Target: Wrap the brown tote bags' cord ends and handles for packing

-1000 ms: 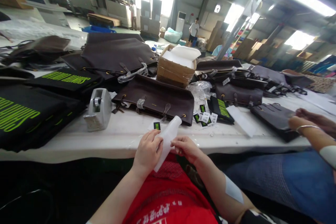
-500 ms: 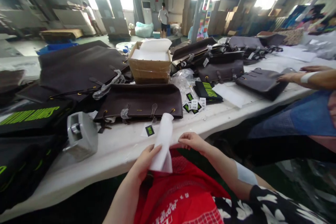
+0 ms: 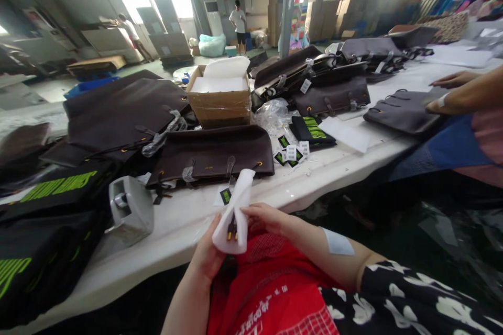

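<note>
A white foam sheet (image 3: 240, 204) is folded around a dark strap-like piece (image 3: 232, 225), whose gold-coloured metal ends show in the opening facing me. My left hand (image 3: 210, 246) is closed around the roll's left side. On the other side, my right hand (image 3: 263, 217) has its fingers against the foam's right edge; part of them is hidden. Just beyond the roll lies a black tag with green print (image 3: 225, 197). Behind that, a dark brown bag (image 3: 212, 159) rests flat on the white table (image 3: 176, 220).
A grey tape dispenser (image 3: 131, 209) stands left, beside black pouches with green lettering (image 3: 58, 188). An open carton (image 3: 220, 107) holds white foam sheets. Several tags (image 3: 291, 153) lie right of the brown bag. A co-worker's hand (image 3: 436, 104) touches another bag (image 3: 404, 110).
My right hand has come left onto the foam. The roll has turned, so its opening and the metal ends now show. The co-worker's hands have shifted slightly.
</note>
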Available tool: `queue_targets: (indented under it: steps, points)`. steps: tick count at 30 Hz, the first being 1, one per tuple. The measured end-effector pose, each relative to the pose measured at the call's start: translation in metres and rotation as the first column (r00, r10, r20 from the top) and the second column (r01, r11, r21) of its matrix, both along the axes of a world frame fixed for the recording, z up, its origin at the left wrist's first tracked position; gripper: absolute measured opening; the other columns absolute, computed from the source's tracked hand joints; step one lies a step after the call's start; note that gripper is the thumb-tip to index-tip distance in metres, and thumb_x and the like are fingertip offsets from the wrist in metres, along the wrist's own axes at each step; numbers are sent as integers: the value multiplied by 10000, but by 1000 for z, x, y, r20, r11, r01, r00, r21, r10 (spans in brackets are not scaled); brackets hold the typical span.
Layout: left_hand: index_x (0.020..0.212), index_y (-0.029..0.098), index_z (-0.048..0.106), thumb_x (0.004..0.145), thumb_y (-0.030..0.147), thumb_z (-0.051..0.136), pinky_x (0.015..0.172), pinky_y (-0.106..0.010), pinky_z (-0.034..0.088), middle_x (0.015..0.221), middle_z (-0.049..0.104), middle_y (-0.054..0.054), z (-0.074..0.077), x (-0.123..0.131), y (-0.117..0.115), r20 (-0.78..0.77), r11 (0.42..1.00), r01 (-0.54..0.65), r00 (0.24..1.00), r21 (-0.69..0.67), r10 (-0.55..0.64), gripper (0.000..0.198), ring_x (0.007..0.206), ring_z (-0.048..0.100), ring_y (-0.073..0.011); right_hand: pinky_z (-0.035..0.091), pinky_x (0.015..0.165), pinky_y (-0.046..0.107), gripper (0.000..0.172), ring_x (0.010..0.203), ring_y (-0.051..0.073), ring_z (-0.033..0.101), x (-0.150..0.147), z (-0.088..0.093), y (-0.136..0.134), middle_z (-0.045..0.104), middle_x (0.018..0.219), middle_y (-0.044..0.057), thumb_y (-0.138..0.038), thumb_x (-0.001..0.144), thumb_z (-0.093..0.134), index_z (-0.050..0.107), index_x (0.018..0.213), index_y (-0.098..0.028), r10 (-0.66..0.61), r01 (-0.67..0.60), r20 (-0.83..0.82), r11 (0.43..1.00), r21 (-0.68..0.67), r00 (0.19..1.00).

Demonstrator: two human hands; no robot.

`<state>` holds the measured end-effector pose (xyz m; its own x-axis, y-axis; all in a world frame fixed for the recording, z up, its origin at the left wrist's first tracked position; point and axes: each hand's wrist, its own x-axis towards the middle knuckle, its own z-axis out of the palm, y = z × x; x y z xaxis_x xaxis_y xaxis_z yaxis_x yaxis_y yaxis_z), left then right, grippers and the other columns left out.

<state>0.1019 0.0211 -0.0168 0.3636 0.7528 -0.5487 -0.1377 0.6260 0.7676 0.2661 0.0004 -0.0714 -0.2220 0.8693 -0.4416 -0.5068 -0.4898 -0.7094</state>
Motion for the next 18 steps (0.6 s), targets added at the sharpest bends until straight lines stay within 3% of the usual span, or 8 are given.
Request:
queue_targets:
  steps: [3,6,8,10,11,12,14,18]
  points:
    - [1212,135,562,878,567,383,883,-389,542,1162,670,-128,3,-18,-13,16,992,-81,997,98,80,575,1107,608,-275,486,554,226,229,559,115,596,-5,5,5,639,654,21,-307,778,703,645,876,-109,-13,10,-79,999,-40,997]
    - [1280,145,487,868,596,366,885,-404,534,1233,622,-137,3,-35,-33,-126,940,-128,976,317,175,623,1139,583,-290,498,586,248,202,573,131,611,-8,7,8,627,631,18,-286,781,690,636,859,-108,-10,3,-116,998,-59,993]
    - [1276,157,476,855,569,425,897,-408,519,1231,603,-142,1,-43,-48,-342,818,-84,881,569,328,591,1083,604,-281,505,620,261,228,612,141,626,-10,6,10,634,669,24,-306,777,692,630,872,-108,6,-14,-153,998,-56,988]
    - [1212,177,519,834,499,511,924,-405,492,1194,601,-142,0,-47,-59,-511,639,76,676,766,531,496,1021,615,-268,509,668,271,260,653,142,631,-14,3,12,643,719,30,-328,769,698,627,889,-108,12,-25,-198,998,-62,980]
    - [1167,192,551,830,454,533,937,-397,478,1167,610,-136,0,-47,-61,-559,569,193,587,799,586,427,1009,614,-265,507,686,271,271,668,142,631,-16,1,13,645,735,35,-336,768,696,627,895,-106,11,-26,-218,997,-70,976]
    - [1127,208,578,832,412,534,941,-389,468,1141,623,-128,1,-47,-62,-604,527,310,530,791,595,362,1006,613,-264,503,693,268,275,676,142,629,-18,0,13,646,743,38,-338,771,690,627,900,-104,6,-25,-232,997,-79,973]
    - [1113,232,600,842,348,494,911,-371,470,1108,648,-107,5,-44,-57,-714,510,500,480,700,510,313,992,621,-262,493,674,252,253,655,133,618,-22,-2,14,642,728,39,-321,781,674,627,891,-98,-15,-11,-241,994,-104,970]
    - [1193,216,564,803,279,486,823,-372,481,1083,674,-99,17,-33,-32,-908,597,684,306,419,286,402,946,644,-277,472,621,227,194,595,117,596,-25,2,15,635,689,35,-262,806,631,626,888,-86,-66,26,-239,986,-164,969]
